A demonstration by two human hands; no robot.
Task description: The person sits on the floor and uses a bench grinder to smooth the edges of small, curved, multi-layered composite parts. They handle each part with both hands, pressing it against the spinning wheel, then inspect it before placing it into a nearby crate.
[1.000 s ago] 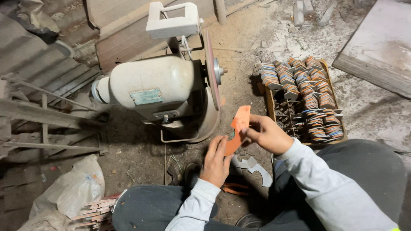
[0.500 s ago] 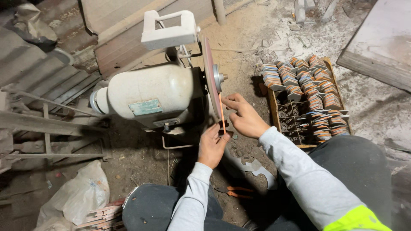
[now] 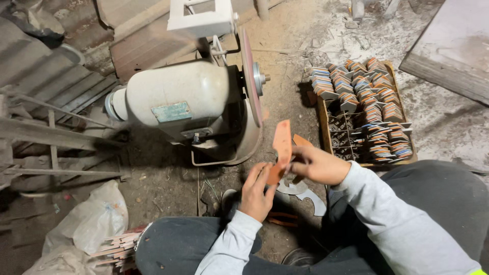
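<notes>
Holding a flat orange piece (image 3: 281, 147) with both hands, just in front of the grinding wheel (image 3: 250, 76) and below its hub, close to the rim but apart from it. Standing almost upright, a little tilted, with the upper end free.

Left hand (image 3: 257, 191) bare, closed on the lower end, fingers folded narrow around it. Right hand (image 3: 316, 164) bare, pinching the middle part from the side, fingers curled tight on it.

Cannot tell from one view whether the wheel turns or not.

Probably the main danger: fingertips very near to an open wheel edge, with no cover seen on this side. Slipping of the thin piece in such a pinch could bring the knuckles against the rim. Catching of the free upper end on the rim could pull the piece out of the grip and throw it down toward the knees, both very close below.

Also to consider: loose grey sleeves near the motor (image 3: 178, 99) and its shaft; no gloves for heat or a sharp edge.

On the ground under the hands, grey curved pieces (image 3: 305, 189); at the right, a wooden crate (image 3: 322, 127) full of stacked pieces, near the right elbow. Easy to knock when reaching sideways.
</notes>
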